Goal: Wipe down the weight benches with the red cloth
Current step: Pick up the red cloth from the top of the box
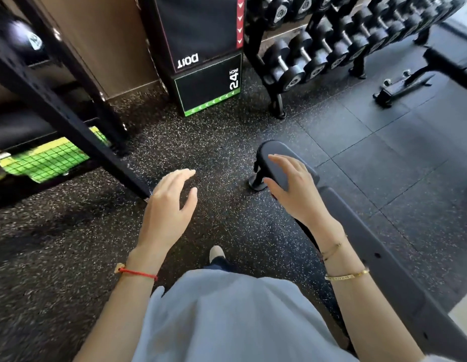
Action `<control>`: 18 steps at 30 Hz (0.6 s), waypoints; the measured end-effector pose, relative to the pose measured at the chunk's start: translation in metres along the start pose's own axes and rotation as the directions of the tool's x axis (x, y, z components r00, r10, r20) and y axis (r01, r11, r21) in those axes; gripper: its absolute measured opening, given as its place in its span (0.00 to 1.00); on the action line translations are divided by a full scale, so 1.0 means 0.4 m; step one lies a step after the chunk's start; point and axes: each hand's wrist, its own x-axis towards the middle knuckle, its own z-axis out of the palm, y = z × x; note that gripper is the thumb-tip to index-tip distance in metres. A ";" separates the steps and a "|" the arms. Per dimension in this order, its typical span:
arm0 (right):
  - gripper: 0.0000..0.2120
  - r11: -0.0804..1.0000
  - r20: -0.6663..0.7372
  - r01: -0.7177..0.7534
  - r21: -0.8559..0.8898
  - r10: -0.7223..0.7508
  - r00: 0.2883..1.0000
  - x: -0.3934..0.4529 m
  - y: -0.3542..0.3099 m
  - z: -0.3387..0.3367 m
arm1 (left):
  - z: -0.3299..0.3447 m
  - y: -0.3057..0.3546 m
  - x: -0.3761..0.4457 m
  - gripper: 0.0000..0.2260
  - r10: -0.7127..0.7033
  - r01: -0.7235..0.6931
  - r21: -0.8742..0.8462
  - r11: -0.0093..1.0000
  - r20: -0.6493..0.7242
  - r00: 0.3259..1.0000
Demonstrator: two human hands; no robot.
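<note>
1. Beside the weight bench (378, 246), on the speckled rubber floor (70, 244), a person stands looking down; pale shirt (227, 317) and one shoe tip (216, 252) show at the bottom of view.
2. Bench runs from lower right up toward centre; its small rounded seat pad (277, 158) is the far end, w/ a foot (257, 182) on the floor below it.
3. Right hand (292, 186): fingers spread and relaxed, hovering over or just touching the seat pad, can't tell which. Holds nothing. Two gold bracelets (344, 275) on that wrist.
4. Left hand (169, 205): fingers loosely apart, lightly curved, over bare floor, well left of the bench. Holds nothing. Red string (138, 273) round the wrist.
5. Red cloth: not visible anywhere in view, neither hand has it.
6. Black steel rack (65, 118) slants across the left; green mesh mat (49, 158) under it.
7. Black jump boxes (206, 84) stacked at top centre, the lower one marked 24 INCH w/ green trim.
8. Dumbbell rack (331, 48) top right, rows of black dumbbells.
9. Second bench frame (410, 82) w/ small wheels sits far right on dark floor tiles (397, 152).
</note>
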 end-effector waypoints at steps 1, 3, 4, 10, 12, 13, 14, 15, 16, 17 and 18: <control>0.24 1.000 0.001 0.009 0.000 -0.009 1.000 0.048 -0.018 0.017 | -0.015 -0.024 0.037 0.17 -0.001 0.001 0.006 1.000 -0.004 1.000; 0.24 1.000 0.005 0.024 0.011 -0.024 1.000 0.139 -0.051 0.052 | -0.043 -0.072 0.110 0.17 -0.011 0.011 0.028 1.000 -0.007 1.000; 0.24 0.999 0.008 0.029 0.018 -0.029 1.000 0.180 -0.066 0.069 | -0.056 -0.095 0.144 0.17 -0.020 0.020 0.036 0.999 -0.008 1.000; 0.24 0.998 0.052 0.061 0.027 -0.063 0.997 0.394 -0.137 0.139 | -0.107 -0.210 0.325 0.17 -0.083 0.084 0.053 0.995 -0.017 0.996; 0.24 0.997 0.063 0.072 0.033 -0.074 0.995 0.464 -0.145 0.153 | -0.114 -0.242 0.382 0.17 -0.095 0.096 0.055 0.994 -0.021 0.995; 0.24 0.997 0.069 0.076 0.031 -0.078 0.995 0.501 -0.145 0.161 | -0.115 -0.259 0.413 0.17 -0.101 0.102 0.059 0.993 -0.022 0.995; 0.23 0.997 0.076 0.077 0.030 -0.079 0.994 0.540 -0.143 0.169 | -0.115 -0.277 0.445 0.17 -0.108 0.109 0.064 0.992 -0.021 0.994; 0.23 0.997 0.083 0.077 0.032 -0.079 0.993 0.581 -0.139 0.178 | -0.113 -0.295 0.480 0.17 -0.116 0.117 0.070 0.991 -0.020 0.993; 0.24 0.996 0.090 0.076 0.034 -0.079 0.993 0.624 -0.133 0.186 | -0.110 -0.313 0.517 0.17 -0.126 0.127 0.080 0.989 -0.020 0.992; 0.24 0.996 0.097 0.076 0.036 -0.079 0.992 0.669 -0.128 0.195 | -0.108 -0.331 0.554 0.17 -0.137 0.138 0.092 0.986 -0.022 0.990; 0.24 0.997 0.103 0.075 0.036 -0.078 0.992 0.717 -0.122 0.202 | -0.106 -0.346 0.595 0.17 -0.150 0.152 0.104 0.983 -0.026 0.988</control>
